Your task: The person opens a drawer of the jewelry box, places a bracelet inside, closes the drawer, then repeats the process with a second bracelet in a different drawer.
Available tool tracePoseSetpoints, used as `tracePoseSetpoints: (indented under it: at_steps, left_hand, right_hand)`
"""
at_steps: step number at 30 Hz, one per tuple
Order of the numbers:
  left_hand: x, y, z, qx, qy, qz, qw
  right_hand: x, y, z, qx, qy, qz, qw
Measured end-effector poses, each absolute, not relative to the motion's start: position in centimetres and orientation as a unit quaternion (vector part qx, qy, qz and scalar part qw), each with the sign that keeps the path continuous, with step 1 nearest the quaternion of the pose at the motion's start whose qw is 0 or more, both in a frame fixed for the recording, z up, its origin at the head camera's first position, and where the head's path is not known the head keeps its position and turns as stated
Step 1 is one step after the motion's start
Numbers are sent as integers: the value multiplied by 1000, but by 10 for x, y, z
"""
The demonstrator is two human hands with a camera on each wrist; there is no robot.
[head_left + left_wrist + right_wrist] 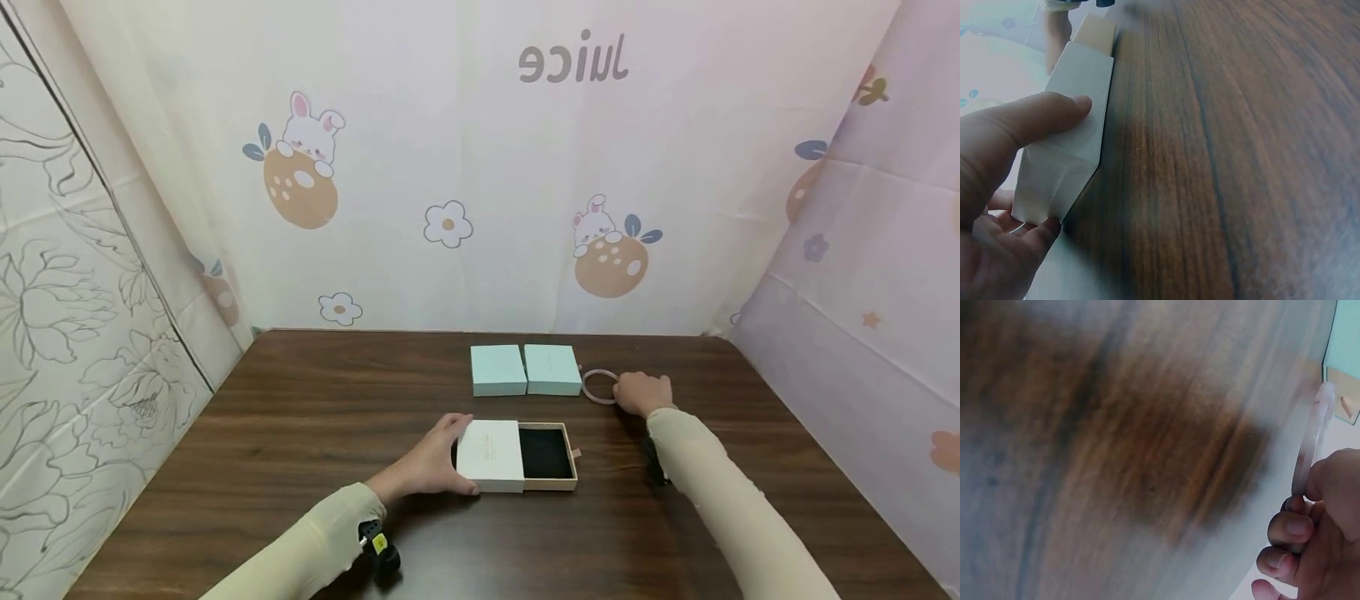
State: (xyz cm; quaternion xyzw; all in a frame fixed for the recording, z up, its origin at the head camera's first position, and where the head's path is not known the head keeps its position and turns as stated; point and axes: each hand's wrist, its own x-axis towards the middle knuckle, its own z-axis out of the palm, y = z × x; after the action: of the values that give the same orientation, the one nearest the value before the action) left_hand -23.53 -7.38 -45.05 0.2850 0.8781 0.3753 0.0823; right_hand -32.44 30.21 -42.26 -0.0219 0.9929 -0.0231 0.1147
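Observation:
A white drawer box (489, 454) lies on the table, its tray (573, 481) pulled out to the right and showing a black lining (545, 454). My left hand (435, 460) grips the closed left end of the sleeve, thumb along the near side and fingers at the far side. In the left wrist view the thumb (1054, 115) presses flat on the box's side. Farther right, my right hand (643, 393) pinches a pale pinkish bangle (587, 390) by its right edge. The right wrist view shows the bangle (1314, 437) edge-on between thumb and curled fingers.
Two mint-green boxes (498, 371) stand side by side at the back of the table, the right one (552, 369) close to the bangle. The dark wood table (337, 375) ends at a printed curtain (450, 125) behind and on the right.

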Motion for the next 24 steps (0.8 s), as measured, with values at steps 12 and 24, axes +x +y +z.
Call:
tracePoseSetpoints:
  at_steps: [12, 24]
  left_hand:
    - [-235, -73, -452, 284, 879, 374, 82]
    - [-236, -74, -453, 293, 874, 380, 76]
  right_hand:
    - [-306, 303, -416, -55, 994, -29, 86]
    - [-284, 305, -402, -89, 994, -33, 45]
